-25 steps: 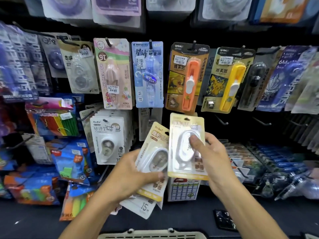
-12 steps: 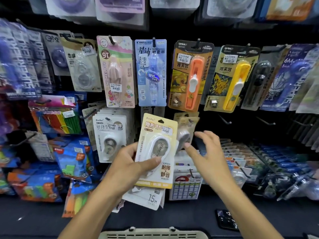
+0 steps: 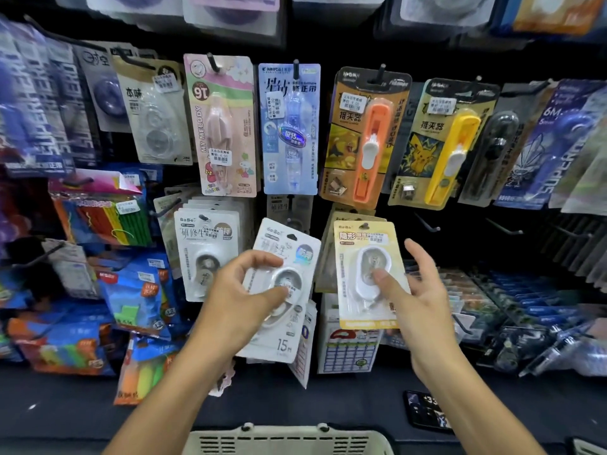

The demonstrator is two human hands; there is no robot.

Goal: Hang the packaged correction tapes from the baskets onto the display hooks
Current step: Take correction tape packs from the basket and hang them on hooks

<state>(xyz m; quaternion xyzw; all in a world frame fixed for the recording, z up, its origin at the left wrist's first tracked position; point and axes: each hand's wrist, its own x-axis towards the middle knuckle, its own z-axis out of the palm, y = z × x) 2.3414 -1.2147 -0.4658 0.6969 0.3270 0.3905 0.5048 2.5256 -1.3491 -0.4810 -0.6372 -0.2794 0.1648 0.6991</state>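
At six o'clock, nearest, sat the rim of a pale basket. Just beyond it, toward eleven o'clock, the left hand gripped a small stack of white-carded correction tapes, thumb across the top blister, fingers curled behind. At one o'clock the right hand pinched a yellow-carded correction tape, thumb pressed on its blister and fingers spread behind; whether its hole sat on a hook could not be told. Farther, at twelve o'clock, a blue-carded pack hung on the display hooks.
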